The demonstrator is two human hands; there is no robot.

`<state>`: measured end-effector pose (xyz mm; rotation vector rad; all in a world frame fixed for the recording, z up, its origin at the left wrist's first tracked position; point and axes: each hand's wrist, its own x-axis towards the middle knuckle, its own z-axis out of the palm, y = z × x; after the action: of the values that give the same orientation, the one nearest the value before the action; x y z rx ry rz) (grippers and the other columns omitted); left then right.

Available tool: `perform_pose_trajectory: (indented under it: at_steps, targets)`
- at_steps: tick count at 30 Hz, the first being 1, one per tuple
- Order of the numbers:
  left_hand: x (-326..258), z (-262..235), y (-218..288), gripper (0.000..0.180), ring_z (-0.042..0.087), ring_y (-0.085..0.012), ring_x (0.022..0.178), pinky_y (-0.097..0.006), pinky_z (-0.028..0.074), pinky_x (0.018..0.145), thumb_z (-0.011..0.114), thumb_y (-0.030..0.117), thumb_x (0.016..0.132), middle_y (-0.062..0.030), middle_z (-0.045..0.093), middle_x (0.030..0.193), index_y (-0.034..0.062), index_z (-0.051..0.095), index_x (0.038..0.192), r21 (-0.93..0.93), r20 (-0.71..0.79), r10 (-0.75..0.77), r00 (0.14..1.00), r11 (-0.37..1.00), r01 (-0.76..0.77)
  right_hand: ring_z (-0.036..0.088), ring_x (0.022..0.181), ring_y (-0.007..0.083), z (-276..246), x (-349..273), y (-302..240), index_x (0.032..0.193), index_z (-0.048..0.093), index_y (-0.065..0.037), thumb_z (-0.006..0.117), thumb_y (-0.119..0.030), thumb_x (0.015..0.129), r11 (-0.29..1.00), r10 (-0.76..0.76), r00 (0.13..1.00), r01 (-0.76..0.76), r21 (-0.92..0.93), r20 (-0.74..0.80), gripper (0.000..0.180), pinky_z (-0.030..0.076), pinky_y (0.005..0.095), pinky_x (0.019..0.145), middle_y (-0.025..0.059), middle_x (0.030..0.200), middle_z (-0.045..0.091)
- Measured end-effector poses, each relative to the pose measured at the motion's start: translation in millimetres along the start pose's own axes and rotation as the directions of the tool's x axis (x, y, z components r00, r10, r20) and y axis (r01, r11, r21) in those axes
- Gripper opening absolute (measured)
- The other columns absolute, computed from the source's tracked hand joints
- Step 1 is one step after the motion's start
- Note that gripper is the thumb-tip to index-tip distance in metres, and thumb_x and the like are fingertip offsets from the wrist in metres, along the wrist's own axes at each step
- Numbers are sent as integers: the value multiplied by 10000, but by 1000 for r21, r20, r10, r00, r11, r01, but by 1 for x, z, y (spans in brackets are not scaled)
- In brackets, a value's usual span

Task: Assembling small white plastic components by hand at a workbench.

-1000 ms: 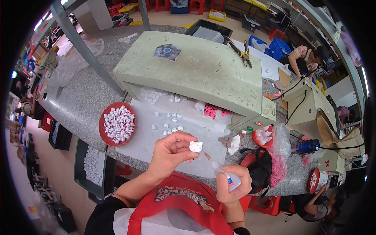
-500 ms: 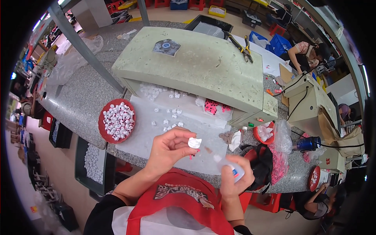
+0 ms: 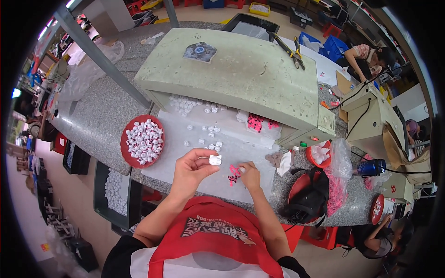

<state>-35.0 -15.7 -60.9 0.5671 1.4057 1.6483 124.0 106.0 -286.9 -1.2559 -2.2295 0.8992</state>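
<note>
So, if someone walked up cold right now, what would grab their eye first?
Probably the red bowl heaped with small white caps, on the grey counter at the person's left. Next, the hands over the white sheet: the left hand pinches one white cap, while the right hand rests on a cluster of pink bits. Behind them sits a big pale green machine housing.

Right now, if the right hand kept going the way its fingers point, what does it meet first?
The right hand points forward-left, fingertips at the small pink pieces on the white sheet. Those come first, practically touching. Beyond lies the white part pinched by the left hand, though depth is unclear.
</note>
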Motion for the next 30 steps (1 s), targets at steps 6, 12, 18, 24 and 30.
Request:
perform_pose_trajectory:
  at_steps: [6, 12, 18, 24, 30]
  targets:
    - [-3, 10, 2, 349, 613, -174, 842, -244, 486, 742, 594, -118, 708, -101, 610, 912, -28, 526, 1039, -60, 29, -31, 999, 998, 33, 582, 733, 307, -13, 27, 9, 797, 645, -95, 612, -155, 703, 961, -121, 904, 210, -179, 411, 116, 470, 382, 669, 124, 823, 597]
    - [-4, 16, 0, 319, 606, -162, 848, -244, 487, 766, 583, -113, 728, -108, 609, 915, -39, 531, 1035, -15, 45, -34, 998, 999, 34, 556, 590, 86, -126, 4, -108, 832, 614, -12, 599, -50, 770, 657, 233, 923, -381, 651, 305, 75, 454, 212, 539, 24, 689, 595]
    - [-3, 45, -7, 289, 586, -142, 855, -237, 497, 753, 568, -99, 744, -99, 566, 956, -13, 559, 1020, -24, 183, 132, 974, 991, -130, 541, 552, 56, -180, -18, -185, 795, 600, 4, 627, 8, 736, 726, 16, 989, -111, 679, 144, 65, 429, 176, 474, 28, 658, 583]
    - [-9, 43, 4, 256, 568, -186, 930, -276, 503, 815, 563, -113, 733, -121, 511, 1050, -27, 588, 972, 65, 248, 236, 940, 964, -260, 534, 561, 51, -183, -25, -192, 784, 596, 5, 654, 8, 718, 721, 102, 991, -130, 680, 81, 88, 423, 172, 490, 18, 661, 584]
    - [-15, 37, 12, 289, 555, -237, 978, -298, 499, 828, 548, -153, 728, -169, 510, 1086, -69, 561, 1005, -33, 345, 205, 916, 978, -207, 537, 619, 63, -179, -33, -192, 801, 600, 15, 672, 32, 681, 796, -7, 1000, 20, 605, -23, 141, 414, 181, 551, 25, 698, 585]
